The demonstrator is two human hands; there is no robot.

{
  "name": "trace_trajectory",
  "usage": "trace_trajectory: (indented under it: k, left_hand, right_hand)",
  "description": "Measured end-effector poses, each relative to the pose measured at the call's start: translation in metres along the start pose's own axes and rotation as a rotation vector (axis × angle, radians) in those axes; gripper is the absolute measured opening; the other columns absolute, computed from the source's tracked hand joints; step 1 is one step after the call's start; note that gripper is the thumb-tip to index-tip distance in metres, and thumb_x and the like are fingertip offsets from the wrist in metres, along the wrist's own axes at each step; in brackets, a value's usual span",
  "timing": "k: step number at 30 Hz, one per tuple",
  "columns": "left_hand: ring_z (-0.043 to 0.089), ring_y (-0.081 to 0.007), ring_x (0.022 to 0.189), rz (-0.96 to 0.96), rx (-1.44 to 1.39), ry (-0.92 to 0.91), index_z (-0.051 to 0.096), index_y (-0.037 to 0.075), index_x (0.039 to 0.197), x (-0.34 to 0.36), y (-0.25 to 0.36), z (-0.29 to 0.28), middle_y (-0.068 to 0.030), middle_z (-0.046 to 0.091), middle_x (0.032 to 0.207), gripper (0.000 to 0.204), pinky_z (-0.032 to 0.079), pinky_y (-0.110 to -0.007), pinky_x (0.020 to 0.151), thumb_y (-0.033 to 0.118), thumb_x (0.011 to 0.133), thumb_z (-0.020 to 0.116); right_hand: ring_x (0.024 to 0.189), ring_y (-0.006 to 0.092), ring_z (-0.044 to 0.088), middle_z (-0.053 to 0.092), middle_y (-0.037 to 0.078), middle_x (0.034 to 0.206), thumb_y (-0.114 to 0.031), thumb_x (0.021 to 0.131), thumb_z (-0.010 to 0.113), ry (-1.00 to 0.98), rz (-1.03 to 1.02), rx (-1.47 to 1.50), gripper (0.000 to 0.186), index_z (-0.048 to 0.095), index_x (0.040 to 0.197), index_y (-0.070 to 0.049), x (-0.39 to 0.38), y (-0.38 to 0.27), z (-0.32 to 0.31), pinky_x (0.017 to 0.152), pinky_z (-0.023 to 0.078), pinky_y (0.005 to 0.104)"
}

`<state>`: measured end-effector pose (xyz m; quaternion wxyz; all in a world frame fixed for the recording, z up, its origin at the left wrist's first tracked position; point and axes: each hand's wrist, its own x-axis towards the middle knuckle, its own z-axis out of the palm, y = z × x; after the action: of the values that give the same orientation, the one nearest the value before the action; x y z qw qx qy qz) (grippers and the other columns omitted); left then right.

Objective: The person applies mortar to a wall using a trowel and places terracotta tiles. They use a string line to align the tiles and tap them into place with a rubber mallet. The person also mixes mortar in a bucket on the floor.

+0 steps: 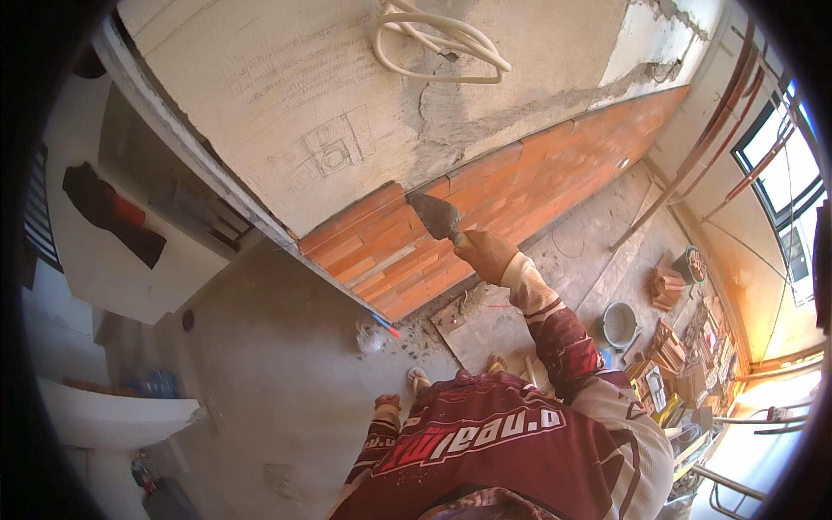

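Observation:
My right hand is closed round the handle of a pointed trowel. Its grey blade is smeared with what looks like mortar and lies against or just in front of the top edge of the orange brick facing. One course there ends in a step beside the blade. Above the bricks is bare cream plaster wall with pencil marks and a rough grey patch. Low beside my body, my left hand has its fingers curled in; whatever it might hold is hidden.
A coiled white cable hangs from the wall above. A board lies at the wall's foot near my feet. On the right are a grey bucket, stacked bricks and slanting poles. A white basin juts out at left.

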<state>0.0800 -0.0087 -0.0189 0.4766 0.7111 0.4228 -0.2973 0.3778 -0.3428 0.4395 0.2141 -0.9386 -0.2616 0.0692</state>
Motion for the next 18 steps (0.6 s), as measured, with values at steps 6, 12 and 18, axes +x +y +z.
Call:
trace_trajectory:
  k: [6, 12, 18]
  left_hand:
    - [0.068, -0.0229, 0.088, 0.237, 0.54, -0.021, 0.066, 0.011, 0.102, 0.015, -0.036, -0.008, -0.0074, 0.07, 0.095, 0.028, 0.055, -0.039, 0.073, 0.028, 0.08, 0.071]
    - [0.067, -0.0235, 0.101, 0.459, 1.378, -0.09, 0.066, 0.017, 0.107, -0.022, 0.004, -0.014, -0.0036, 0.07, 0.104, 0.035, 0.054, -0.041, 0.08, 0.031, 0.077, 0.075]
    - [0.066, -0.0226, 0.105, 0.371, 1.323, -0.01, 0.067, 0.019, 0.11, -0.029, 0.007, -0.012, -0.0042, 0.07, 0.108, 0.032, 0.054, -0.041, 0.082, 0.031, 0.081, 0.072]
  right_hand:
    - [0.081, 0.0345, 0.063, 0.063, 0.014, 0.087, -0.024, 0.092, 0.056, -0.032, 0.108, 0.369, 0.021, 0.062, 0.097, -0.005, -0.006, -0.011, -0.014, 0.068, 0.05, 0.0422]
    - [0.071, 0.0303, 0.064, 0.064, 0.016, 0.074, -0.028, 0.09, 0.06, 0.171, 0.175, 0.519, 0.029, 0.062, 0.099, 0.0, -0.013, -0.001, 0.012, 0.062, 0.048, 0.0383]
    - [0.059, 0.0224, 0.063, 0.061, 0.012, 0.067, -0.028, 0.09, 0.061, 0.161, 0.179, 0.608, 0.033, 0.062, 0.104, 0.002, -0.021, -0.006, 0.012, 0.057, 0.048, 0.0363]
